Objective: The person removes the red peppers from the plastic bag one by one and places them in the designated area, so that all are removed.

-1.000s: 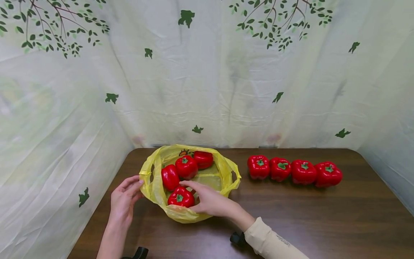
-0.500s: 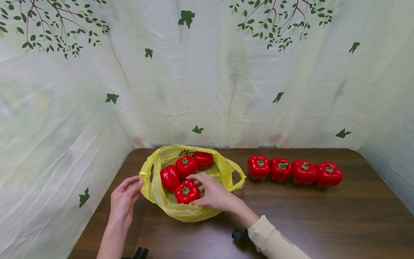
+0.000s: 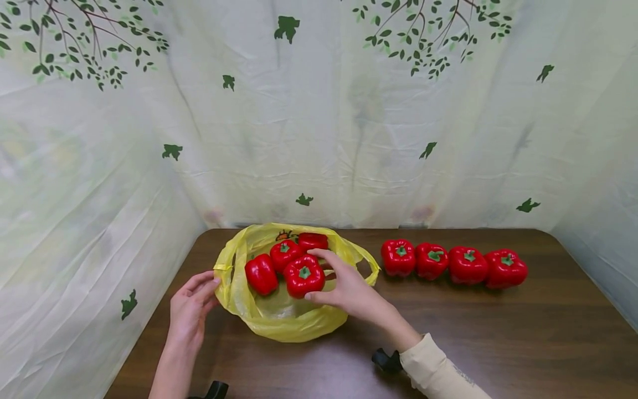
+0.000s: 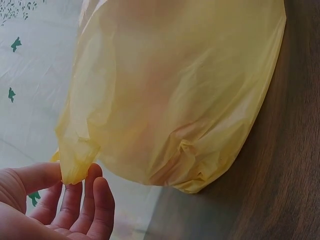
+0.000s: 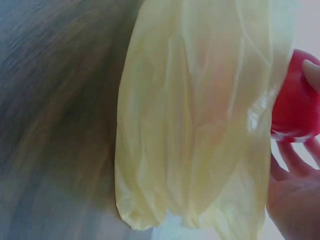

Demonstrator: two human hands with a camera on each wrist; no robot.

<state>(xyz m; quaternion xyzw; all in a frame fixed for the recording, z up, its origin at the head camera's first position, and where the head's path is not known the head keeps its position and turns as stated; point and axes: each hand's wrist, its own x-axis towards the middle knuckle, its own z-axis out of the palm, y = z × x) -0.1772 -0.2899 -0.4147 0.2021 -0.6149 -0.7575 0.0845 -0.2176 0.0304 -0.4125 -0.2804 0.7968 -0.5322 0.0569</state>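
A yellow plastic bag (image 3: pixel 279 331) lies open-mouthed on the table. My left hand (image 3: pixel 191 307) pinches its left rim between thumb and fingers, as the left wrist view also shows on the bag corner (image 4: pixel 77 160). Over the bag's mouth, my right hand (image 3: pixel 351 289) grips a red bell pepper (image 3: pixel 304 280) with its green stem upward. In the right wrist view that pepper (image 5: pixel 295 107) shows above the bag's edge. Inside the bag sit three more red bell peppers: one at the left (image 3: pixel 261 274), one in the middle (image 3: pixel 284 254), one at the back (image 3: pixel 314 241).
Several red bell peppers (image 3: pixel 467 265) stand in a row to the right of the bag on the brown wooden table (image 3: pixel 473 338). A whitish curtain (image 3: pixel 349 138) with leaf prints hangs behind the table. Black wrist devices (image 3: pixel 386 361) show near both forearms.
My right hand has raised the bell pepper from the bag's front part, moving it up and to the right. The bag's right handle has spread outward. My left hand stays put.
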